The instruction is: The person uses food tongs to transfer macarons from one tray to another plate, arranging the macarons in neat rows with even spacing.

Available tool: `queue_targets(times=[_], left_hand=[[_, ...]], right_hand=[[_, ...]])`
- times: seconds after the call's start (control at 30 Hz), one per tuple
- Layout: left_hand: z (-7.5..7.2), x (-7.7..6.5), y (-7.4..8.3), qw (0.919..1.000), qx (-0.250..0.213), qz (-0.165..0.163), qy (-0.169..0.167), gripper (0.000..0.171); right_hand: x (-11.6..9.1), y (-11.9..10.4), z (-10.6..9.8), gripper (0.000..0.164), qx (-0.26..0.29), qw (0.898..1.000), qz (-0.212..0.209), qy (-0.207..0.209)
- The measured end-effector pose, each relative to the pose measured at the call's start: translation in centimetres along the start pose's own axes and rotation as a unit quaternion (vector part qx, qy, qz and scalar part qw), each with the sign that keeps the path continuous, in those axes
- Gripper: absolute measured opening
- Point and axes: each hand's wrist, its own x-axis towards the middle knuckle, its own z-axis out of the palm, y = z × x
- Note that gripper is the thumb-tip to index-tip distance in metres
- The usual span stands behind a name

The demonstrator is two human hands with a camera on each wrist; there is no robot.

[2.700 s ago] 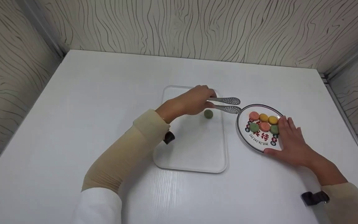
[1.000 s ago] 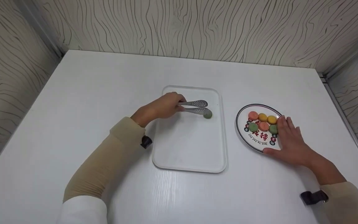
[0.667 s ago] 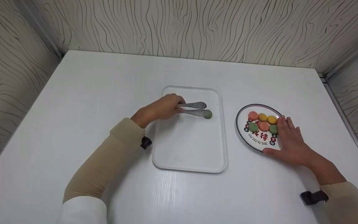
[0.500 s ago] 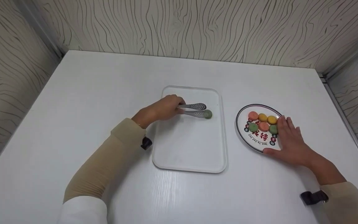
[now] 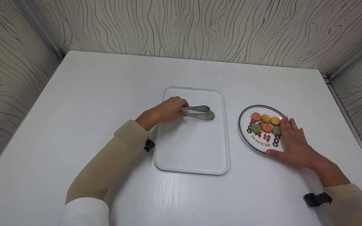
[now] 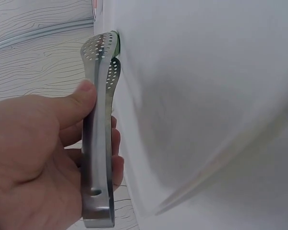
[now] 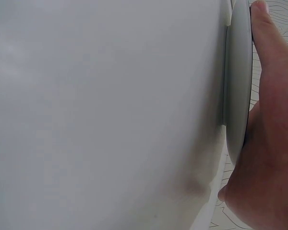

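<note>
My left hand [image 5: 171,110] grips metal tongs [image 5: 201,108] with perforated ends, thumb on one arm and fingers on the other in the left wrist view. The tong ends lie either side of a small round green macaron [image 5: 211,115], the nearer end overlapping it, on a white rectangular tray [image 5: 193,153]. To the right, my right hand [image 5: 297,147] rests on the edge of a round plate [image 5: 245,130], fingers straight and thumb at the rim. Several pink, yellow and green macarons [image 5: 266,127] sit on that plate in two rows.
Tray and plate stand apart on a white table [image 5: 112,81]. Behind it rises a panel [image 5: 181,28] with a wood-grain pattern, and similar panels flank both sides.
The tongs have moved left from beside the plate to the green macaron on the tray. Since then they have shifted slightly nearer, and their ends have drawn together. The right hand stays still.
</note>
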Motion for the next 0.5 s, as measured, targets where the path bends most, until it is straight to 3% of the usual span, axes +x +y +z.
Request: queue_targets(times=[0.5], left_hand=[[0.39,0.37,0.14,0.9999,0.011,0.006,0.006,0.032]], right_hand=[[0.12,0.04,0.05,0.130,-0.002,1.000,0.005,-0.001]])
